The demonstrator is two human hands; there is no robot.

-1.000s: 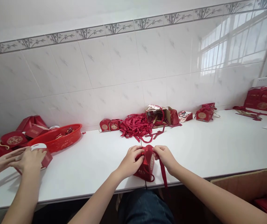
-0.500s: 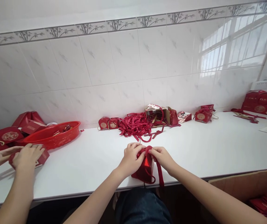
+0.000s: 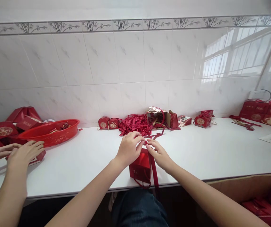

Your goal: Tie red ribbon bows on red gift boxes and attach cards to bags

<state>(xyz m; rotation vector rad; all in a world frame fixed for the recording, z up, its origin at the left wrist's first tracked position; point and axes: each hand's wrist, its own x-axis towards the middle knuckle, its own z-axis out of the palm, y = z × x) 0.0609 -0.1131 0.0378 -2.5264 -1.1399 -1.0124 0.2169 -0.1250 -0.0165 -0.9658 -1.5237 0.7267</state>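
Note:
A small red gift box (image 3: pixel 140 167) stands at the near edge of the white counter (image 3: pixel 208 151), right in front of me. My left hand (image 3: pixel 129 148) and my right hand (image 3: pixel 158 154) meet over its top, fingers pinched on a red ribbon (image 3: pixel 154 176) that hangs down the box's right side past the counter edge. A thin red cord loop dangles below the box. Both hands are closed on the ribbon at the top of the box.
A pile of red ribbons (image 3: pixel 135 123) and a torn carton (image 3: pixel 160 117) lie by the tiled wall, with small red boxes (image 3: pixel 107 123) beside them. Another person's hands (image 3: pixel 19 153) work on a box at the left beside a red basket (image 3: pixel 49 132). More red boxes (image 3: pixel 263 110) sit far right.
The box's rounded flaps have been closed down, and my hands have moved up together over its top with the ribbon. The other person's hands stay on their box at the left.

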